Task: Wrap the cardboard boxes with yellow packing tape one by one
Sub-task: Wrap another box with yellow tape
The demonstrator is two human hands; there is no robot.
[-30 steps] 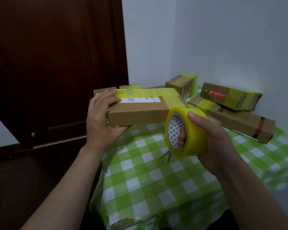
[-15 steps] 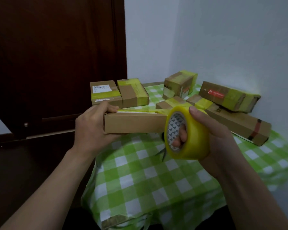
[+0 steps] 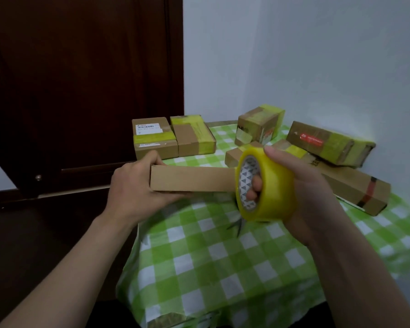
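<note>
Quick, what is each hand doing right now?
Left hand: closed, holding the cardboard box by its end.
Right hand: closed, holding the yellow tape roll, fingers through its core.

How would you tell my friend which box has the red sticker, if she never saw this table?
Find the green checked tablecloth and look to its far right side, by the white wall. There a box rests on a longer box. It alone carries a bright red label on its side, with yellow tape wrapped round its right end.
</note>
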